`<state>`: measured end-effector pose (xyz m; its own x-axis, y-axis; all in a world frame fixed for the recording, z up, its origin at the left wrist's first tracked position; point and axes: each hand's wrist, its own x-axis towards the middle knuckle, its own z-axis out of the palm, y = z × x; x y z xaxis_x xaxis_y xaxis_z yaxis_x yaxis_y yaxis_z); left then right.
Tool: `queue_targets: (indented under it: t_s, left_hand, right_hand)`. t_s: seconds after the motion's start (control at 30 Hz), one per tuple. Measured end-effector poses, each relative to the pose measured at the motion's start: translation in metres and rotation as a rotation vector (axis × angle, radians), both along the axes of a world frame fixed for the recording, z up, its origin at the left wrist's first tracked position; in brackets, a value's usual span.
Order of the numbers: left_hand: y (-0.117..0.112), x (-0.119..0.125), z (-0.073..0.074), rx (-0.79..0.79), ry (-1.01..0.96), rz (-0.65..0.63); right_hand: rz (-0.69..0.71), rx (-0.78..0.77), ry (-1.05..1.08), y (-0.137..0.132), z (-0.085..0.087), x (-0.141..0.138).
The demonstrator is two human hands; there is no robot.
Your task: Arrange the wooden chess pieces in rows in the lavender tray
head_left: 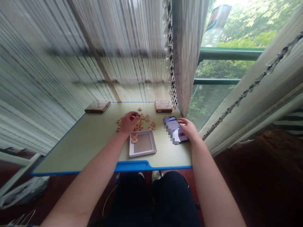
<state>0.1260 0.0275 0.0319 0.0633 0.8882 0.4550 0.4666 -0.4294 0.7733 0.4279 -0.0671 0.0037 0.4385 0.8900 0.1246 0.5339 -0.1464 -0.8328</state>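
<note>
My left hand (128, 123) reaches over a loose cluster of round wooden Chinese chess pieces (142, 117). Its thumb and fingers are closed on one red-marked piece, partly hidden by the fingertips. Nearer to me lies a shallow white box tray (154, 148). Two red-marked pieces (134, 140) sit one below the other along its left wall. My right hand (188, 128) rests at the right edge of a smartphone (172, 124), whose screen is lit and partly pixelated. The fingers of that hand are stretched out and touch the phone's side without wrapping round it.
Two flat brown boxes lie at the table's far side, a left box (98, 107) and a right box (163, 106). One chess piece (139, 109) lies apart beyond the cluster. The pale table (78, 142) has a blue edge. String curtains (113, 63) hang behind it.
</note>
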Motion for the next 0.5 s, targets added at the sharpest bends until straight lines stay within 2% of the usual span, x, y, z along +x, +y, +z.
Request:
queue_targets:
  t_s: [0.17, 0.27, 0.33, 0.43, 0.5]
  left_hand:
    - [-0.004, -0.008, 0.005, -0.092, -0.072, -0.09]
    - [-0.01, -0.022, 0.012, -0.169, -0.093, -0.196]
    - [-0.017, -0.033, 0.014, -0.172, -0.084, -0.209]
    - [-0.031, -0.052, 0.008, -0.154, -0.116, -0.182]
    - [-0.04, -0.063, -0.001, -0.153, -0.155, -0.194]
  right_hand:
    - [-0.043, 0.062, 0.094, 0.0, -0.001, -0.002]
    - [-0.102, 0.103, 0.07, -0.003, 0.001, -0.002]
    - [-0.15, 0.134, 0.049, -0.007, 0.003, -0.002]
    - [-0.197, 0.184, 0.027, -0.014, 0.013, -0.015]
    - [-0.178, 0.254, -0.013, -0.021, 0.022, -0.037]
